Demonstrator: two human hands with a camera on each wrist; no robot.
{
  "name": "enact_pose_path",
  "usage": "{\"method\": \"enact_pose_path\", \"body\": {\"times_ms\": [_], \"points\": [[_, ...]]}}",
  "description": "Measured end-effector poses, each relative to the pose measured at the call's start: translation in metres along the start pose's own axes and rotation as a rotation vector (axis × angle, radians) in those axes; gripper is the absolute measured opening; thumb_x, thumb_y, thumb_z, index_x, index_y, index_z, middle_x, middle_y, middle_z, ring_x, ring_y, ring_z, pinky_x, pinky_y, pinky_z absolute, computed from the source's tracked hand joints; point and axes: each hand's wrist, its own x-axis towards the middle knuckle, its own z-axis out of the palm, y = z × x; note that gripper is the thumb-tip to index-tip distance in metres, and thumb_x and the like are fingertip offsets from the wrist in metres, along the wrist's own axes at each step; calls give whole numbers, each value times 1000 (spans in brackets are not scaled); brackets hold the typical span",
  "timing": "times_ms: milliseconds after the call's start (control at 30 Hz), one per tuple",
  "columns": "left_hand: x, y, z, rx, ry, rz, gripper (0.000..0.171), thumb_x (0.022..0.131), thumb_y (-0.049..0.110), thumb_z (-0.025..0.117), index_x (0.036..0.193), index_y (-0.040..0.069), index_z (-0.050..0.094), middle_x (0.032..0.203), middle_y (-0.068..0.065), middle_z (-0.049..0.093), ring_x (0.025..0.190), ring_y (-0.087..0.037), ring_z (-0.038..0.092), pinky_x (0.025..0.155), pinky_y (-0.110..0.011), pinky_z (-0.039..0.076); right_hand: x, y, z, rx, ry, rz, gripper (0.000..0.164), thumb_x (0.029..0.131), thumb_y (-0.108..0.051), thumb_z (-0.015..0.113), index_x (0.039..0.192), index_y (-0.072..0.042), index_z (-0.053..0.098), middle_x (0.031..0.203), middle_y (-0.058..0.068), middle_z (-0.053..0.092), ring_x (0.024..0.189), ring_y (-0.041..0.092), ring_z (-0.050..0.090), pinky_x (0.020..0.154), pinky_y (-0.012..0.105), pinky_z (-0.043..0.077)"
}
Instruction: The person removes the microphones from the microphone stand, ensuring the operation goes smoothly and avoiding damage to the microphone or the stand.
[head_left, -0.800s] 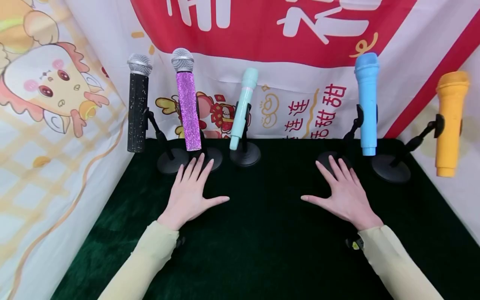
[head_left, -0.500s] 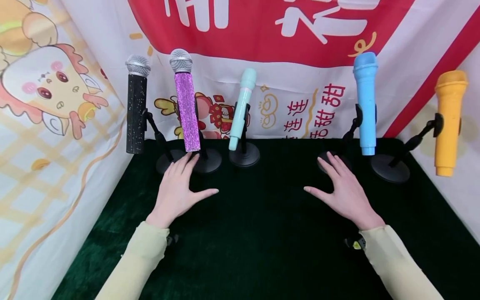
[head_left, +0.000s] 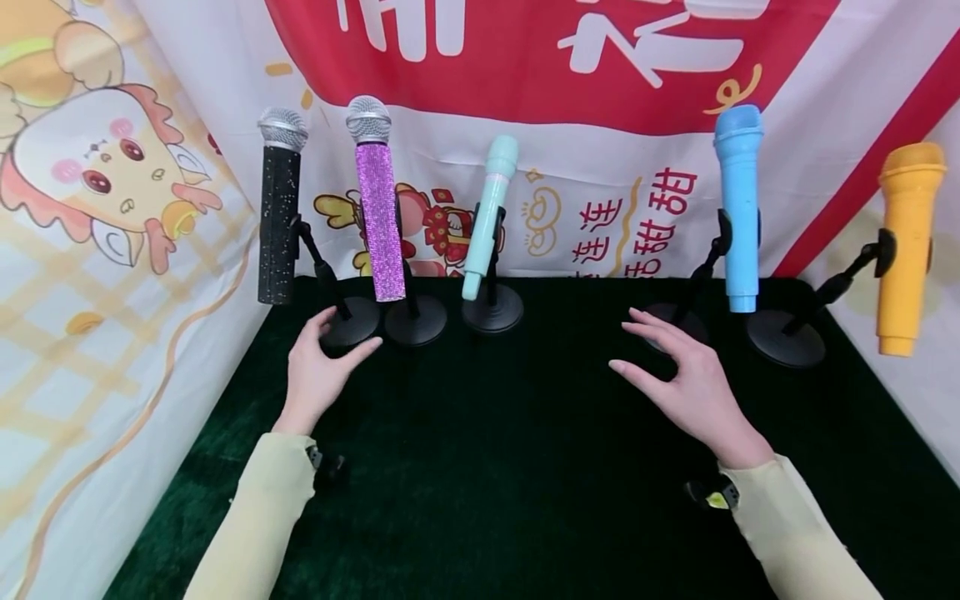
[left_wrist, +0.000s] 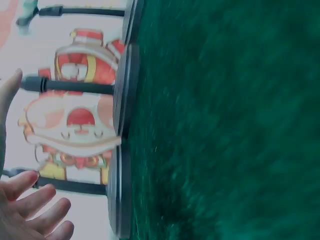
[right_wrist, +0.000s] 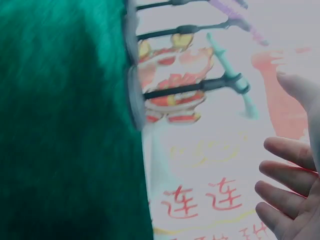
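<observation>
My left hand (head_left: 311,375) hovers at the stand base (head_left: 352,323) of the black speckled microphone (head_left: 278,225), fingers and thumb bent and apart with nothing between them. In the left wrist view, the curved fingers (left_wrist: 47,212) overlap the nearest stand pole (left_wrist: 75,186). A purple glittery microphone (head_left: 380,221) with a silver mesh head leans in the neighbouring stand. On the other side, my right hand (head_left: 697,387) holds nothing, its fingers loosely bent in front of the stand base (head_left: 678,323) of the blue microphone (head_left: 740,208).
A mint microphone (head_left: 487,225) stands in its holder near the middle back. At the far right a yellow microphone (head_left: 907,258) tilts in its stand. Dark green cloth (head_left: 510,467) covers the table, and printed cloth (head_left: 592,83) hangs behind and along the sides.
My left hand has moved left, from in front of the purple microphone's stand to the black one's, its fingers bending. My right hand stays nearly in place, its fingers more bent.
</observation>
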Motion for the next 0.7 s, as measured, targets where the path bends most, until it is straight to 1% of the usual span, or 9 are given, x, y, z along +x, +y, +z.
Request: {"method": "enact_pose_path", "body": {"times_ms": [67, 167, 233, 300, 400, 467, 533, 600, 700], "points": [[9, -4, -2, -37, 45, -12, 101, 82, 66, 76, 158, 13, 34, 158, -11, 39, 141, -35, 41, 115, -55, 33, 1, -7, -1, 16, 9, -15, 49, 89, -31, 82, 135, -26, 66, 149, -8, 52, 137, 20, 48, 108, 52, 43], [24, -7, -7, -79, 93, -24, 100, 84, 65, 74, 159, 13, 33, 160, -11, 37, 141, -35, 42, 116, -50, 33, 2, -16, -1, 31, 18, -56, 49, 88, -27, 83, 134, -28, 67, 147, -8, 54, 136, 17, 49, 111, 37, 42], [36, -7, -8, -116, 114, -16, 99, 85, 65, 72, 158, 11, 34, 159, -12, 38, 139, -34, 44, 116, -48, 35, 3, -20, -1, 44, 21, -81, 50, 88, -24, 84, 134, -28, 67, 147, -8, 54, 135, 17, 50, 111, 27, 39], [48, -6, -8, -167, 134, -9, 94, 88, 61, 72, 158, 11, 34, 158, -12, 40, 137, -34, 47, 115, -45, 37, 3, -25, -1, 66, 20, -97, 51, 87, -19, 85, 134, -26, 67, 147, -7, 54, 135, 16, 50, 110, 20, 36], [64, -3, -8, -246, 148, 12, 84, 93, 49, 72, 158, 10, 36, 157, -13, 42, 134, -34, 51, 112, -43, 40, 4, -38, -4, 96, 18, -107, 52, 86, -12, 85, 133, -20, 68, 147, -4, 55, 135, 16, 50, 110, 19, 35], [72, 0, -10, -265, 141, 6, 78, 96, 44, 70, 157, 9, 36, 156, -14, 43, 132, -34, 53, 110, -43, 43, 5, -51, -6, 112, 19, -112, 51, 85, -8, 85, 132, -15, 68, 146, -1, 56, 135, 18, 51, 110, 19, 36], [79, 2, -12, -255, 122, 25, 68, 99, 40, 67, 152, 5, 43, 151, -16, 48, 128, -33, 56, 108, -42, 45, 5, -64, -10, 130, 23, -119, 49, 86, -5, 83, 132, -10, 68, 145, 3, 57, 134, 20, 52, 110, 20, 36], [86, 2, -13, -227, 106, 35, 58, 102, 38, 63, 146, 3, 49, 143, -18, 55, 122, -30, 60, 105, -38, 48, 5, -73, -12, 160, 19, -116, 47, 88, -4, 81, 133, -9, 67, 145, 6, 57, 134, 21, 52, 110, 20, 36], [92, 3, -14, -203, 98, 56, 50, 103, 39, 61, 136, 2, 58, 132, -17, 63, 112, -23, 63, 98, -31, 50, 4, -78, -13, 192, 11, -111, 47, 90, -4, 79, 134, -10, 66, 145, 8, 57, 134, 22, 51, 110, 20, 35]]}}
